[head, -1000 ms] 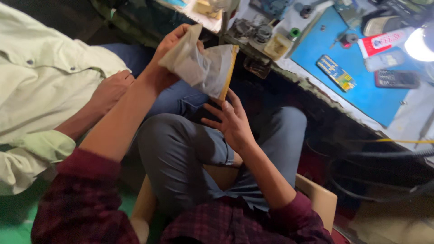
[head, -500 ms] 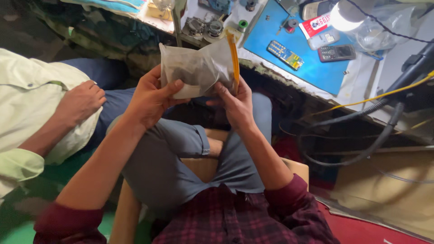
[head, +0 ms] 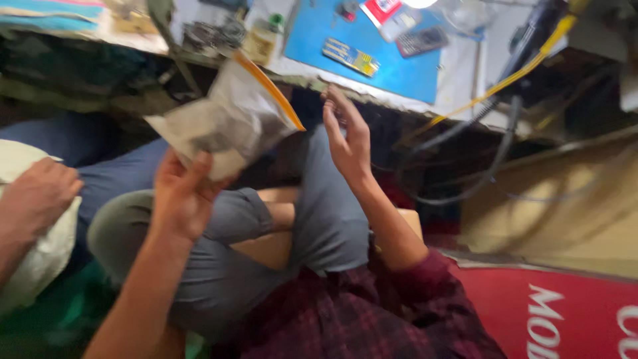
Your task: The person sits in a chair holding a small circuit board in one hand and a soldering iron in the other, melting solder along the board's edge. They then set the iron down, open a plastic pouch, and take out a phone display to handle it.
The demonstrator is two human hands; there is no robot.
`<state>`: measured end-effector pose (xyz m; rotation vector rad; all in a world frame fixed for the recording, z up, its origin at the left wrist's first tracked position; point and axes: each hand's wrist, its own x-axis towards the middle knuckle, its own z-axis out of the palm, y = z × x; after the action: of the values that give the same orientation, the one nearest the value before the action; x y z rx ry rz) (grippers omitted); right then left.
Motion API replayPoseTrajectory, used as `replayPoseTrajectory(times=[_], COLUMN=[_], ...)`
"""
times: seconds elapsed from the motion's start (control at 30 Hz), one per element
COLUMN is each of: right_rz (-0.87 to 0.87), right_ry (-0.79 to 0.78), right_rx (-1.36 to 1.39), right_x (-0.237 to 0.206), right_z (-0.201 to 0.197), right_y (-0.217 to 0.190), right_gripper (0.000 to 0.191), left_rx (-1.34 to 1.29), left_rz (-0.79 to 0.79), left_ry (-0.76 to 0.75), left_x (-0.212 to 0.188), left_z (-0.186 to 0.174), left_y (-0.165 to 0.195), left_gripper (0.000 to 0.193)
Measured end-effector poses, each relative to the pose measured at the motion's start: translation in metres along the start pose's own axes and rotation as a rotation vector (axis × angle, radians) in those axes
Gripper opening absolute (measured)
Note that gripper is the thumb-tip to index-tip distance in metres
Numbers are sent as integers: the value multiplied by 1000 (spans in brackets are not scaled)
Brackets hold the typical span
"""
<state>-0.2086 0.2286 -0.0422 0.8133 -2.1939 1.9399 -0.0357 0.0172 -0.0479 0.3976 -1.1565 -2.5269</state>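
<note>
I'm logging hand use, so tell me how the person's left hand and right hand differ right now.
The left hand grips a clear plastic bag with an orange strip along its top; the right hand holds nothing. The left hand's fingers curl around the bag's lower edge, while the right hand's fingers are spread open. The left hand sits lower, over the knee; the right hand is raised nearer the bench edge. Both are bare.

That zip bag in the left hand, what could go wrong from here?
1. The left hand grips the clear zip bag only at its lower corner, and the right hand is off it, open. The bag is tilted, so it could slip or swing.
2. Another person's hand rests close by on the left; a dropped bag might land by it.
3. The picture is blurred, so the seal's state is unclear.
</note>
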Motion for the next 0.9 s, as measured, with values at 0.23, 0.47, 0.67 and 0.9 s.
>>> replayPoseTrajectory(times=[0.23,0.47,0.67,0.9], right_rz=[171,351,441,437], right_ry=[-197,-176,-160,-151], right_rx=[361,314,448,406], right_x=[-29,-18,-22,-24], right_z=[24,33,40,30], right_y=[-10,-1,-17,-34], right_gripper=[37,23,23,25], left_rx=[-96,-200,-261,-220], left_rz=[-62,15,29,29], left_ry=[25,-47,-31,35], left_x=[-16,-29,-28,-28], left_z=[-10,-18,-17,-19], left_y=[-17,-21,-19,-19], left_gripper=[37,37,35,34])
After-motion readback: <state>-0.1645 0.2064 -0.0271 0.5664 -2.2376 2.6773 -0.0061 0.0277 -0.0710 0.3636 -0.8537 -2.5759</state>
